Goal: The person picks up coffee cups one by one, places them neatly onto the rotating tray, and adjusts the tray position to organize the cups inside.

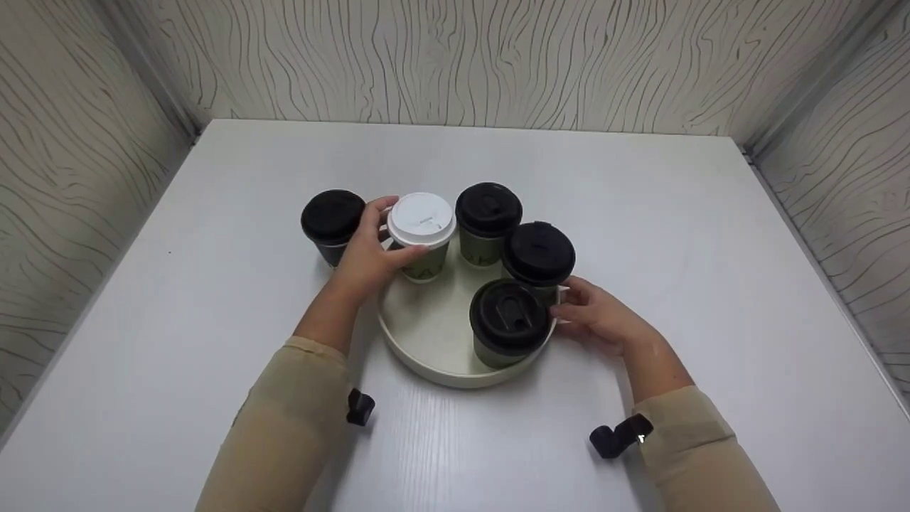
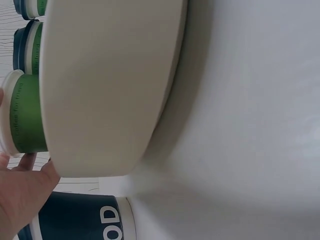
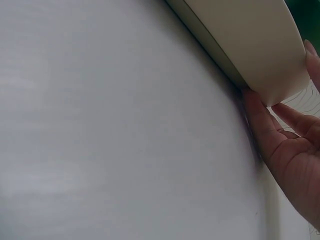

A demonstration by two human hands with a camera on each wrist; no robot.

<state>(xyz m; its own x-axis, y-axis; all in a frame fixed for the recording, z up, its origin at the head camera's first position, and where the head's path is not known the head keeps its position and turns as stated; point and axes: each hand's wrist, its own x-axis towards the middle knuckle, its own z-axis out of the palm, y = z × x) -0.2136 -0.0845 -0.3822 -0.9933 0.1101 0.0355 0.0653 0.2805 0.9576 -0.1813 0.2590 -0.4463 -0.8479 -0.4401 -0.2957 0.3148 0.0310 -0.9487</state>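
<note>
My left hand (image 1: 366, 263) holds a white-lidded paper coffee cup (image 1: 423, 222), thumb across its front and fingers behind it. This cup stands upright at the far left part of a round cream tray (image 1: 434, 341); its green side (image 2: 29, 115) shows in the left wrist view. At the tray's right side my right hand (image 1: 601, 316) grips the rim. In the right wrist view some fingers (image 3: 260, 117) reach under the tray's edge while the thumb lies near its top. Three black-lidded green cups, the back one (image 1: 489, 210), the middle one (image 1: 539, 254) and the front one (image 1: 510, 316), stand on the tray.
A dark cup with a black lid (image 1: 333, 215) stands on the white table (image 1: 711, 284) just left of the tray, close beside my left hand. Wood-patterned panels (image 1: 455, 64) border the table at the back and sides.
</note>
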